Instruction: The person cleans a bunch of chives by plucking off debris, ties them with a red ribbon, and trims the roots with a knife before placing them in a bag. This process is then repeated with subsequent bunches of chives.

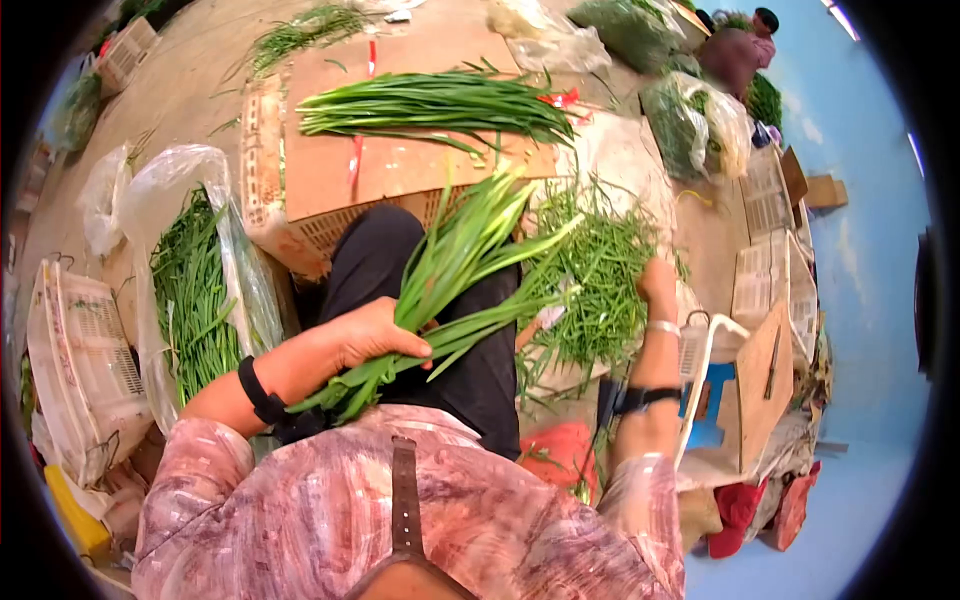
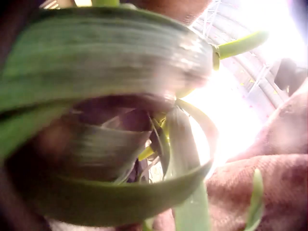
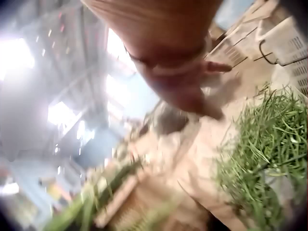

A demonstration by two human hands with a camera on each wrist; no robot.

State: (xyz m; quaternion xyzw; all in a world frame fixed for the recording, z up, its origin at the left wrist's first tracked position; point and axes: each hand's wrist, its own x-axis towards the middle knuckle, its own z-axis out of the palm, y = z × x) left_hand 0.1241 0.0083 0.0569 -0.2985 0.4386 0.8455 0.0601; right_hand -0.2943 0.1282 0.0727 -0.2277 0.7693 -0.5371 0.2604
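In the head view my left hand [image 1: 375,330] grips a bunch of long green leafy stalks [image 1: 450,250] over the lap, pale ends pointing up and right. Broad leaves [image 2: 96,57] fill the left wrist view close up and hide most of that hand. My right hand [image 1: 657,283] is at the right edge of a loose heap of thin green leaves [image 1: 600,270]. In the right wrist view the right hand [image 3: 180,84] is blurred, thumb and fingers apart, with nothing seen between them. Another bunch [image 1: 430,105] lies across the cardboard [image 1: 310,180].
On the left stands a plastic-lined container of greens [image 1: 190,300] beside a white crate [image 1: 85,350]. Filled plastic bags [image 1: 680,125] lie at the upper right, where a person [image 1: 740,55] is near the blue wall. A red bag [image 1: 560,455] is below the heap.
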